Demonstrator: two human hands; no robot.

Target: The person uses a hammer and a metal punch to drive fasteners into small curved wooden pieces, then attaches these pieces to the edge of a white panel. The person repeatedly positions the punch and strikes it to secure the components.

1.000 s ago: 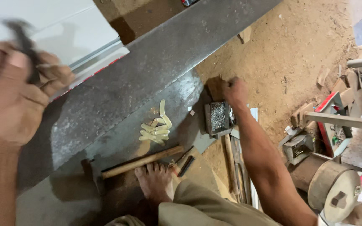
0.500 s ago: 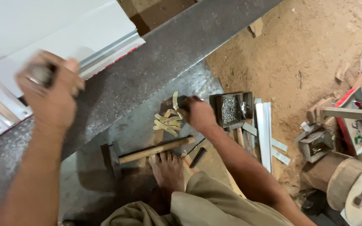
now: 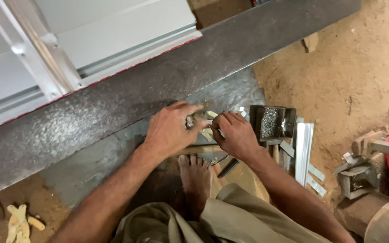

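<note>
Your left hand is curled, its fingers pinching a small metal piece above the pale wood chips on the dark slab. Your right hand pinches among those chips; steady it. The tray of screws sits just right.

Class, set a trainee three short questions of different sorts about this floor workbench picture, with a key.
1. True or false: both hands meet over the pale wood pieces.
2. What lies just right of the right hand? A) open box of small metal parts B) saw C) bucket
3. Fill in: the bare foot rests beside a wooden ____.

Key: 1 true; the left hand is there too. 2 A, the box. 3 handle.
</note>
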